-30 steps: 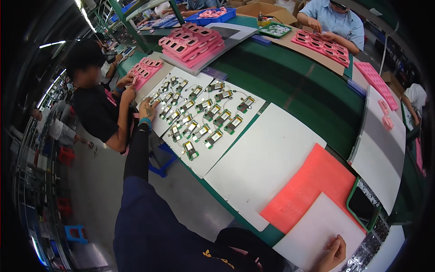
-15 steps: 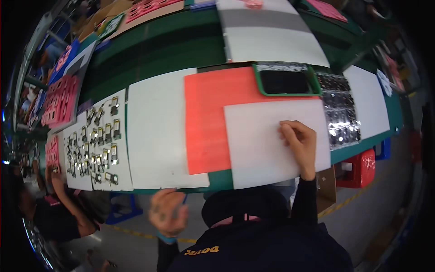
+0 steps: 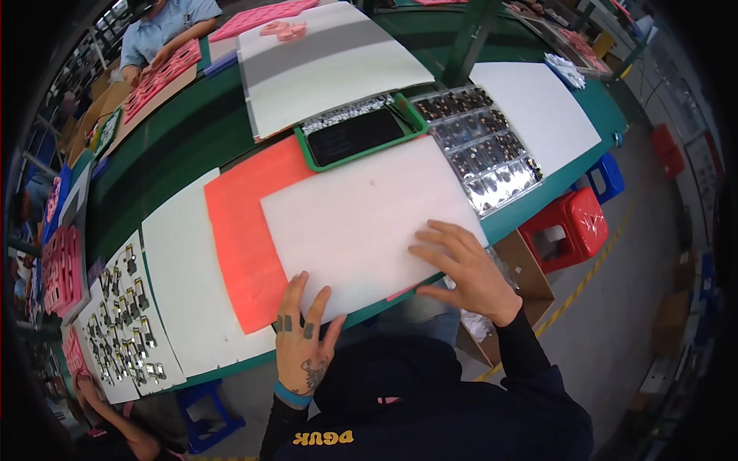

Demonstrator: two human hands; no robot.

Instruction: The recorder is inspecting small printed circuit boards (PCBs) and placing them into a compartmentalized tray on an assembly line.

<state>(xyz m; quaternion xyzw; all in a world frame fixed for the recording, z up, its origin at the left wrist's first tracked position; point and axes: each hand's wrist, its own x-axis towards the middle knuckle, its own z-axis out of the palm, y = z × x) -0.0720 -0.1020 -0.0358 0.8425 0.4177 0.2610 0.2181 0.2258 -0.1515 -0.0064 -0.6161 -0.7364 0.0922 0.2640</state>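
A translucent white sheet (image 3: 354,207), foam-like in look, lies on a salmon-pink sheet (image 3: 244,253) in front of me. My left hand (image 3: 305,338) is open at its lower left corner, fingers spread, fingertips at the edge. Over the sheet's right part, my right hand (image 3: 465,273) is open too, fingers stretched apart and nothing held. Whether either hand presses on the sheet I cannot tell. Beyond the sheet stands a green tray (image 3: 317,164) with a flat black rectangular panel (image 3: 355,138), many small pale pieces and what look like tweezers.
A clear compartment tray (image 3: 492,201) of small dark parts sits at the right. Left lie a white board (image 3: 192,284) and rows of small electronic parts (image 3: 127,326). Red stool (image 3: 569,227) and cardboard box (image 3: 530,284) stand beside the bench. Co-workers (image 3: 165,34) sit at far and left edges.
My left hand has come up from below the bench edge to the sheet's corner. My right hand has gone from closed fingers to spread ones. The whole view has turned.
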